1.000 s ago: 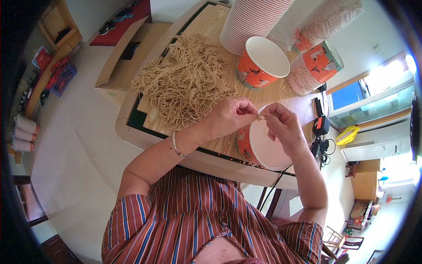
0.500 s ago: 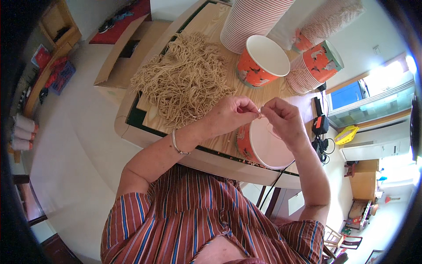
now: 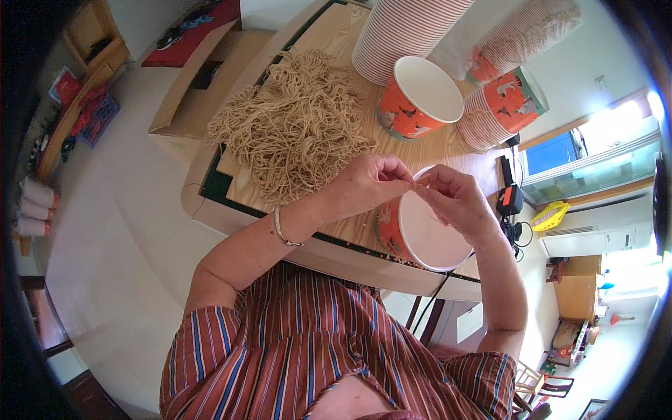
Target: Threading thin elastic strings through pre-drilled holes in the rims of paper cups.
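Observation:
My left hand [image 3: 371,180] and my right hand [image 3: 451,199] meet at the fingertips, each in a pinch. Between them is a thin string, mostly hidden by the fingers; a faint bit of it shows below the right hand. Right under the hands an orange paper bucket [image 3: 392,231] with a white inside lies tipped near the table's front edge, its mouth toward the right. Beyond it stands a second orange paper bucket [image 3: 399,108], with its open mouth up. A tangled heap of beige cord [image 3: 294,119] spreads left of the hands.
Tall stacked paper cups [image 3: 409,35] rise at the table's back. To their right are another orange stack [image 3: 507,101] and a bagged stack [image 3: 528,35]. A black adapter with cables [image 3: 509,199] sits at the right edge. An opened cardboard box [image 3: 189,105] stands left of the table [image 3: 238,175].
My fingertips have drawn closer together, and the right hand has shifted slightly. The tipped bucket appears a little farther right. The cord heap and the stacks stay as they were.

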Demonstrator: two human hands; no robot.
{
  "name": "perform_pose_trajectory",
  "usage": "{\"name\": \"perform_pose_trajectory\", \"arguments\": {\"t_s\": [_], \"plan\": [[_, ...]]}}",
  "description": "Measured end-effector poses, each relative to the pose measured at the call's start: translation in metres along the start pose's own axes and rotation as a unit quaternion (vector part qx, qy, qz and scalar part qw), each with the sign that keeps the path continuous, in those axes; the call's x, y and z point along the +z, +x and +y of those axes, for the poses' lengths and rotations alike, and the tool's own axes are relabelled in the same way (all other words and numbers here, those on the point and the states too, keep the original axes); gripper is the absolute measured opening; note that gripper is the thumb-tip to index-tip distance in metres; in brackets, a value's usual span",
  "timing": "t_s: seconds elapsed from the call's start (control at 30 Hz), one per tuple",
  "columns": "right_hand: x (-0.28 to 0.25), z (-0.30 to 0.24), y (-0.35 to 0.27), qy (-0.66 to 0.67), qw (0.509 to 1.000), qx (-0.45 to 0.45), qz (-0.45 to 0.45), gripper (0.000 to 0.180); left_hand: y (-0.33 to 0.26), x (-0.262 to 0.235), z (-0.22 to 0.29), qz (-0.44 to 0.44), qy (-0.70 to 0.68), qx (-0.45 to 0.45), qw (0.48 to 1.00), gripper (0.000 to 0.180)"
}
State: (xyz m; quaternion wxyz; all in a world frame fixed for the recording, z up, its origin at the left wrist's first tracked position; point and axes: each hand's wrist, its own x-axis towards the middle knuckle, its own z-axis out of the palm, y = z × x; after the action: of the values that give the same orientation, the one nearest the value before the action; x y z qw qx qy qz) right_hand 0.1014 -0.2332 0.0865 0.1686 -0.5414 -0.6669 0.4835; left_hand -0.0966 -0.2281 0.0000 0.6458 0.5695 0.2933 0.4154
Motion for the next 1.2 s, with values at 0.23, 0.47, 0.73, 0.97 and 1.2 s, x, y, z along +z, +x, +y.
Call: {"name": "perform_pose_trajectory", "arguments": {"t_s": [0.23, 0.47, 0.73, 0.97, 1.2], "plan": [[0.0, 0.004, 0.0, 0.071, 0.997, -0.003, 0.018, 0.012, 0.002, 0.004, -0.003, 0.029, -0.024, 0.017, 0.999, 0.014], [0.003, 0.005, 0.002, 0.053, 0.997, 0.021, 0.049, 0.012, 0.004, 0.003, -0.007, 0.021, -0.033, 0.021, 0.999, 0.014], [0.012, 0.01, -0.003, 0.05, 0.99, -0.067, 0.115, 0.01, 0.002, 0.002, -0.003, 0.015, 0.001, 0.018, 1.0, 0.015], [0.011, 0.004, -0.009, 0.032, 0.992, -0.048, 0.11, 0.009, 0.001, 0.004, 0.001, 0.023, 0.008, 0.023, 0.999, 0.015], [0.009, 0.005, -0.006, 0.033, 0.992, -0.036, 0.113, 0.012, 0.0, 0.004, 0.001, 0.023, 0.008, 0.035, 0.999, 0.013]]}}
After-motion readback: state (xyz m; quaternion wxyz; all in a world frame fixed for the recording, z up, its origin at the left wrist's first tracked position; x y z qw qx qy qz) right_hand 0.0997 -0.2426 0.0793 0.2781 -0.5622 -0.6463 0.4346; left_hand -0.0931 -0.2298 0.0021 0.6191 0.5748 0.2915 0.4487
